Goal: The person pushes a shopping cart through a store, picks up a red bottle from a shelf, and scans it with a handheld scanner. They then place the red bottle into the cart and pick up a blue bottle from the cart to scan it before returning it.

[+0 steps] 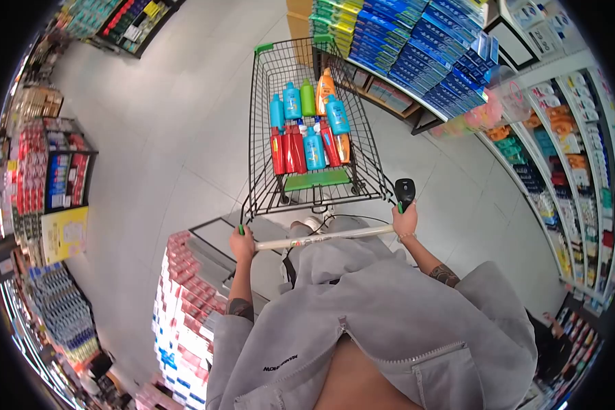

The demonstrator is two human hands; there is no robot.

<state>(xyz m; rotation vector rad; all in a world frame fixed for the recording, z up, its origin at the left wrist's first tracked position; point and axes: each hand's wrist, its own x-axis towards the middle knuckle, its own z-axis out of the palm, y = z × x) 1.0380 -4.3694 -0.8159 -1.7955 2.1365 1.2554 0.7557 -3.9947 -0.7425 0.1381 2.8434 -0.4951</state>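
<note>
A black wire shopping cart (372, 164) stands on the shop floor in front of me, its pale handle bar (321, 237) across my body. My left hand (242, 244) grips the left end of the bar. My right hand (404, 220) grips the right end and also holds a black handheld scanner (404, 190) upright. Inside the cart stand several bottles: blue (292, 101), green (308, 98), orange (325, 87) and red (287, 149). A green fold-down flap (316, 180) sits at the cart's near end.
Stacked blue boxes (417, 48) fill a display right of the cart. Curved shelves of goods (560, 137) run down the right side. A stack of red-and-white packs (181, 307) stands close at my left. Racks (51, 171) line the far left. Grey tiled floor (171, 123) lies open ahead-left.
</note>
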